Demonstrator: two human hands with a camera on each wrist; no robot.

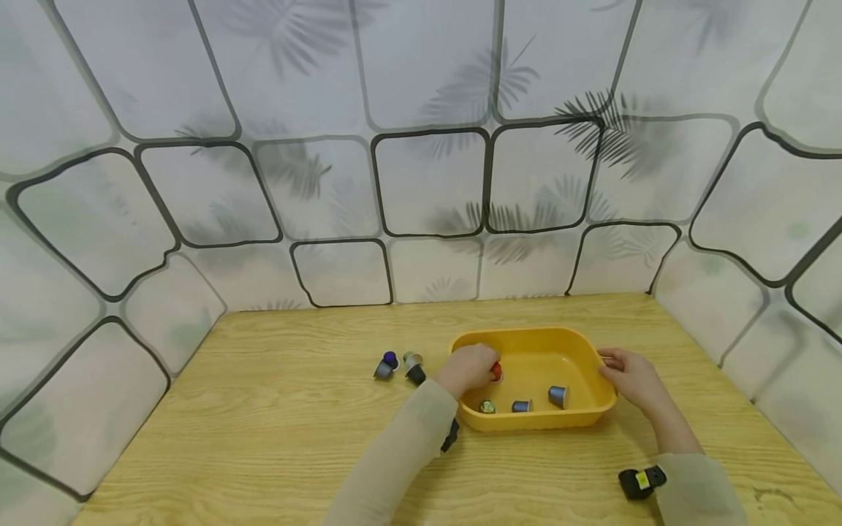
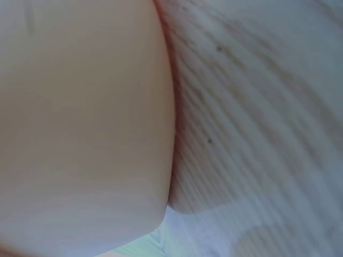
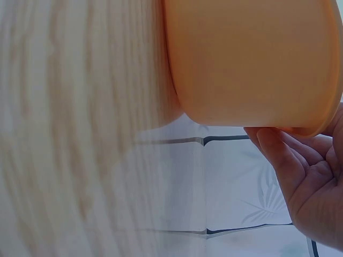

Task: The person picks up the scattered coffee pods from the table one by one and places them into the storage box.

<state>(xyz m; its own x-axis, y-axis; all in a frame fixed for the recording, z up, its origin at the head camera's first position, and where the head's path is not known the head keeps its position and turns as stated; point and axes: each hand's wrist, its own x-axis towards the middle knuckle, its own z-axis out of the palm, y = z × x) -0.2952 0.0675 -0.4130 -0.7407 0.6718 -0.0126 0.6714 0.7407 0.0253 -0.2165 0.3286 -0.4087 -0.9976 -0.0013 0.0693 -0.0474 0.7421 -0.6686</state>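
Observation:
A yellow plastic tray (image 1: 539, 420) with rounded corners stands on the wooden table. My left hand (image 1: 468, 369) reaches over its left rim, fingers bent down and pinching a red coffee capsule (image 1: 496, 372) just inside. At the tray's right end, my right hand (image 1: 633, 376) grips the rim, and in the right wrist view its fingers (image 3: 278, 160) lie against the outer wall. Along the tray's near side lie a green-gold capsule (image 1: 487, 407), a small blue capsule (image 1: 522, 406) and another blue capsule (image 1: 558, 396). The left wrist view shows only the tray's outer wall (image 2: 86, 123) and table.
Left of the tray, several capsules lie in a loose group: a purple one (image 1: 391, 359), a grey-blue one (image 1: 384, 370), a pale one (image 1: 413, 360) and a black one (image 1: 416, 375). A patterned cloth wall (image 1: 434, 270) encloses the table (image 1: 263, 424) at the back and sides.

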